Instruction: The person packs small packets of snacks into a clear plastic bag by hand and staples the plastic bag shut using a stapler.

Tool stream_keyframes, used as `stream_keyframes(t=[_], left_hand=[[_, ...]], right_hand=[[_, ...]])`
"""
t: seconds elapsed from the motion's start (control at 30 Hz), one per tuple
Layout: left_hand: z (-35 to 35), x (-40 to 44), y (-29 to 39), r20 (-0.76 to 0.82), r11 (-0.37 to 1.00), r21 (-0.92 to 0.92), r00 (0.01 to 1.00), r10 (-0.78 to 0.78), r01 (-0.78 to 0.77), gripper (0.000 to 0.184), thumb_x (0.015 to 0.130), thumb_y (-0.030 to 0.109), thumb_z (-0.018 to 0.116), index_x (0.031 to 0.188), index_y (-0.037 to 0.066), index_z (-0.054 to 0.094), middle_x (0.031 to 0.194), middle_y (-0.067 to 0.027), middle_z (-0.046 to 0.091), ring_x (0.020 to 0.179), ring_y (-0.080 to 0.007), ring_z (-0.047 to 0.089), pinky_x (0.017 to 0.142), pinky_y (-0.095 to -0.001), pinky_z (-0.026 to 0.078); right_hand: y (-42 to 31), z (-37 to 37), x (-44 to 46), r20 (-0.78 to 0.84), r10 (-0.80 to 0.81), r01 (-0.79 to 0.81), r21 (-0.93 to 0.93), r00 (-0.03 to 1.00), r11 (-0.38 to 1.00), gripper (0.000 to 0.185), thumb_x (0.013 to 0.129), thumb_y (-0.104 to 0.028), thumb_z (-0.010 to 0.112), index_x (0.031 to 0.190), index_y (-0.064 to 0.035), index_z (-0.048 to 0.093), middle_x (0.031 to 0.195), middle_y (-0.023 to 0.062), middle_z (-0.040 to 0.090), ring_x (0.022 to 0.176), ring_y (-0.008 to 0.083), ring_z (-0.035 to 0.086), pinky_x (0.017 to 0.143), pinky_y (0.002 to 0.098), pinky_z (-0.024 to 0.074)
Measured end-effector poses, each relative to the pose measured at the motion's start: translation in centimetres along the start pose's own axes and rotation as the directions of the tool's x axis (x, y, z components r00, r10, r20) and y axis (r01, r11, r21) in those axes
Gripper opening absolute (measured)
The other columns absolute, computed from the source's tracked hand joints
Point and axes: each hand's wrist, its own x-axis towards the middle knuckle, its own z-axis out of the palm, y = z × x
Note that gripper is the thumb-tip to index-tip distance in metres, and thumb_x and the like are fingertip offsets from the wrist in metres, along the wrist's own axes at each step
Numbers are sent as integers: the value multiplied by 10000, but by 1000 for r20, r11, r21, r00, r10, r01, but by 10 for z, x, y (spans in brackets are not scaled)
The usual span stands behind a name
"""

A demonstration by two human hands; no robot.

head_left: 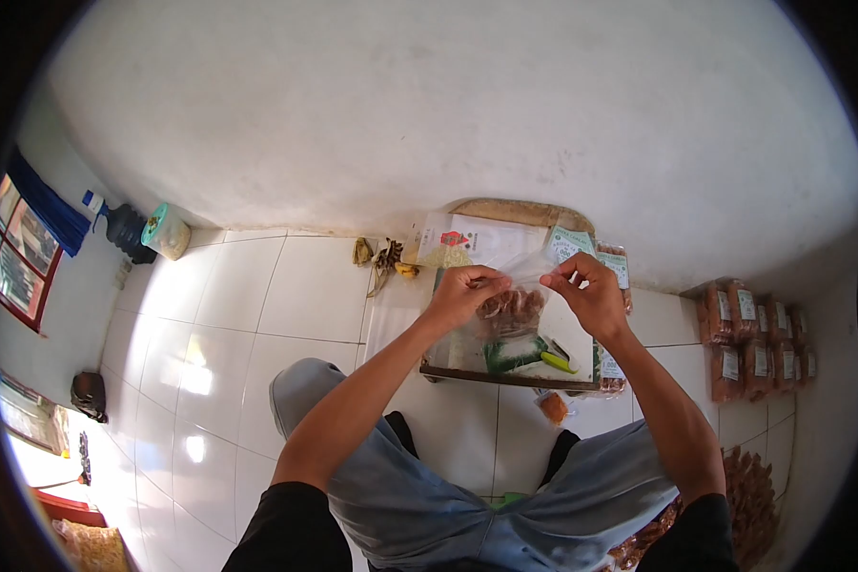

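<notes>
A clear plastic bag (512, 310) with brown pieces in its lower part hangs over a low table. My left hand (467, 292) pinches the bag's top edge on the left. At the right end of the same edge, my right hand (589, 291) is closed on the film. Just below the bag, a green packet (513, 355) and a lime-green tool (559, 358) lie on the low table (486, 377). I cannot make out the tool's kind. Printed labels (570, 242) lie beyond my right hand, and a filled, labelled pack (614, 265) is beside them.
Several filled brown packs (744, 334) stand stacked by the right wall. Bananas (405, 270) lie on the tiled floor left of the table. A small orange packet (553, 408) is near my foot. A lidded tub (166, 232) and a water bottle (129, 232) stand at far left.
</notes>
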Motion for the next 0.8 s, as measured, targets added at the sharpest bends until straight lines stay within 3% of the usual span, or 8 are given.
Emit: stream_keyframes(t=[0.1, 0.17, 0.23, 0.33, 0.4, 0.5, 0.73, 0.8], left_hand=[[-1, -1, -1, 11, 1000, -23, 1000, -20, 20, 210, 894, 141, 699, 1026, -23, 710, 930, -61, 725, 845, -78, 657, 750, -210, 521], [-3, -2, 0, 15, 999, 2, 999, -34, 34, 212, 896, 137, 696, 1028, -29, 707, 938, -65, 725, 857, -81, 660, 761, -212, 523], [-5, -3, -1, 55, 1000, -1, 998, -14, 14, 221, 914, 147, 671, 1045, -30, 694, 960, -74, 719, 876, -94, 659, 764, -229, 515], [-6, -3, -1, 64, 1000, -11, 998, -24, 25, 218, 915, 146, 669, 1046, -26, 696, 957, -73, 719, 869, -93, 659, 761, -226, 516], [-7, -2, -1, 64, 999, -27, 998, -25, 27, 220, 912, 140, 673, 1046, -33, 696, 960, -76, 721, 874, -92, 662, 771, -222, 520], [-6, -5, 4, 61, 998, -6, 996, -61, 61, 219, 914, 139, 669, 1053, -28, 696, 967, -70, 720, 880, -89, 660, 774, -220, 523], [-7, -6, -3, 80, 999, -22, 996, -44, 46, 222, 916, 160, 672, 1065, -3, 701, 969, -49, 717, 883, -80, 652, 747, -216, 519], [-7, -6, -3, 96, 998, -5, 994, -61, 62, 221, 916, 159, 673, 1064, -3, 700, 968, -49, 717, 884, -81, 652, 752, -218, 519]], right_hand=[[1, 1, -1, 24, -15, 15, 18, 1000, 1000, 450, 760, -296, 824, 1115, -71, 664, 945, 49, 685, 823, 164, 603, 743, 303, 474], [-14, -2, -7, 185, -97, 91, 43, 978, 995, 529, 756, -310, 827, 1191, -78, 638, 1003, 72, 691, 876, 188, 620, 810, 316, 483], [2, 0, -6, 245, -15, 34, -72, 969, 997, 478, 780, -285, 808, 1183, -73, 661, 1011, 98, 694, 925, 208, 633, 863, 318, 481], [15, 6, -3, 262, 28, -53, 87, 965, 995, 353, 828, -259, 767, 1107, -53, 702, 1002, 88, 704, 936, 174, 632, 865, 306, 482], [19, 10, -2, 260, 110, -191, 309, 959, 932, 254, 879, -227, 720, 1043, -33, 727, 983, 62, 712, 938, 135, 620, 861, 288, 481], [26, 19, -2, 202, 106, -192, 478, 974, 857, 247, 914, -229, 683, 1038, -18, 716, 975, 32, 710, 952, 102, 601, 880, 277, 468], [38, 39, -3, 206, 123, -231, 660, 971, 715, 192, 974, -246, 595, 978, -67, 665, 957, 9, 682, 938, 85, 583, 916, 287, 426], [44, 44, -1, 269, 147, -303, 751, 952, 587, 188, 978, -263, 590, 997, -83, 639, 973, -5, 651, 932, 87, 565, 892, 279, 415]])
